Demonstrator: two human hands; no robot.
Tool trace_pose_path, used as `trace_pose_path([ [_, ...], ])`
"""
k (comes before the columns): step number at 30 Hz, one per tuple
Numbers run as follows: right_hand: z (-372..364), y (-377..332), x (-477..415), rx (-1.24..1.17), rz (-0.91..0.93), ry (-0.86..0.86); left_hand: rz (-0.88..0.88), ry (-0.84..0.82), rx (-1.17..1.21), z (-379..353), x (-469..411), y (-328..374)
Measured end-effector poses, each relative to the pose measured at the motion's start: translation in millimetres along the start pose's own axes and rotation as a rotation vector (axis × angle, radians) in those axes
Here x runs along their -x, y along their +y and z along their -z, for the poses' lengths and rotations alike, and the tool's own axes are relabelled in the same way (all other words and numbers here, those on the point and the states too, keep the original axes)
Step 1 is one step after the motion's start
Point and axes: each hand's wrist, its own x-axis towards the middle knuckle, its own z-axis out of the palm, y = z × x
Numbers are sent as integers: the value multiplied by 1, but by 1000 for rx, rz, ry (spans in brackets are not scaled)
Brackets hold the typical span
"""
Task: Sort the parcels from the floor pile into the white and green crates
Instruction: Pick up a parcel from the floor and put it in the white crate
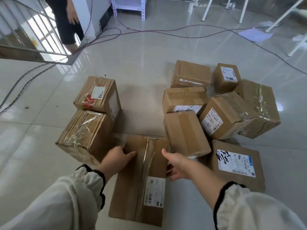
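Observation:
Several brown cardboard parcels lie on the tiled floor. The nearest one, a long taped parcel (pixel 141 180) with a white label, sits between my hands. My left hand (pixel 116 159) grips its left edge, thumb on top. On its right edge my right hand (pixel 177 165) takes hold with the thumb on top and the fingers down the side. A plain tilted parcel (pixel 186 133) leans just beyond my right hand. Two taped parcels (pixel 86 136) (pixel 99 95) stand to the left. No crate is in view.
More parcels (pixel 239 113) cluster at the right, one flat with a blue-edged label (pixel 237 163). Cables (pixel 149 31) snake across the floor behind. A person (pixel 66 19) stands at the far left by a railing (pixel 33 30). White table legs (pixel 206 9) and a shelf (pixel 129 5) stand at the back.

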Motion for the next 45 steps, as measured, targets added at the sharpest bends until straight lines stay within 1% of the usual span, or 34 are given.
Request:
trace_pose_path([
  [2,-6,9,-8,-35,1,22,38,-21,68,-13,1,-9],
  [6,-5,29,-25,-120,-26,29,46,-30,159,-32,7,-25],
  [8,0,38,-34,-132,-95,7,94,-95,318,-36,12,-34],
  [10,1,40,-38,-129,-196,-24,203,-193,517,-41,21,-37],
  [11,-2,43,-39,-143,-230,-42,243,-200,594,-45,23,-39],
  [12,-5,41,-39,-122,-238,-24,261,-176,644,-53,20,-43],
  [13,-9,40,-45,-114,-207,26,249,-137,678,-59,18,-42],
  [14,-14,39,-45,-45,-169,90,237,-111,691,-64,14,-42],
  [16,-17,33,-47,95,-74,127,217,-84,709,-48,25,-21],
  [18,-11,13,-36,85,-46,141,193,-58,683,-21,36,-2],
  [19,-7,-2,-23,45,-45,171,199,-87,697,-7,42,8],
  [21,1,-31,11,-62,-80,131,180,-102,764,26,57,29],
  [23,9,-59,56,-147,-76,79,128,-86,758,66,77,54],
  [27,25,-111,157,-117,-10,95,17,-103,754,148,129,100],
  [35,33,-186,354,-169,-8,134,-45,-162,801,279,257,177],
  [38,37,-211,429,-190,-22,141,-61,-129,774,331,308,206],
  [41,42,-236,508,-190,21,160,-77,-128,741,381,354,241],
  [45,60,-258,619,-238,102,200,-179,-170,697,446,420,301],
])
